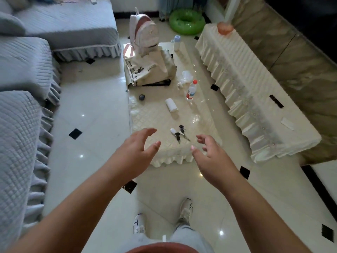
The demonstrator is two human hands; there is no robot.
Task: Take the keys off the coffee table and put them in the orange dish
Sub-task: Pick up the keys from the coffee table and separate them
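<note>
A bunch of keys (179,133) with dark heads and a white fob lies near the front end of the cream-covered coffee table (145,114). My left hand (138,148) hovers over the table's front left corner, fingers spread and empty. To the right of the keys my right hand (211,150) is held out over the front right corner, fingers relaxed, holding nothing. The keys lie between the two hands, a little beyond them. An orange dish (225,27) stands at the far end of the long cream-covered cabinet (255,99) on the right.
On the coffee table are a white rolled cloth (171,105), a clear bottle with a red cap (191,90), a dark ball (141,97), a plastic cup (187,75), a cream bag (149,70) and a white backpack (144,31). Grey sofas (21,88) line the left. A green swim ring (187,21) lies on the floor.
</note>
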